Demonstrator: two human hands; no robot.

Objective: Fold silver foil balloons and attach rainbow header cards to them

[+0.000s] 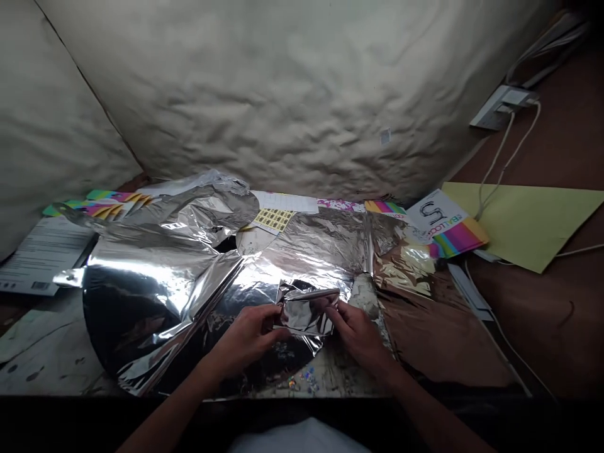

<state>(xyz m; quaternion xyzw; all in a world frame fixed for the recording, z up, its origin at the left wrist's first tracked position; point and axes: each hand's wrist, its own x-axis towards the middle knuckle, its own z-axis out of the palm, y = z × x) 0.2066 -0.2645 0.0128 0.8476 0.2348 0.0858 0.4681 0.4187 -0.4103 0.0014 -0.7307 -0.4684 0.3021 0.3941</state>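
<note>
A folded piece of silver foil balloon (306,309) sits between my two hands at the near middle of the table. My left hand (250,336) grips its left edge with curled fingers. My right hand (361,333) pinches its right edge. Beneath and to the left lie larger flattened silver foil balloons (160,277), shiny and creased, spread over the table.
Colourful balloon packaging (446,226) lies at the back right beside a yellow-green paper sheet (523,220). A white power strip (503,104) with cables sits at the far right. Printed sheets (42,255) lie at the left. A pale quilted fabric wall (283,94) rises behind.
</note>
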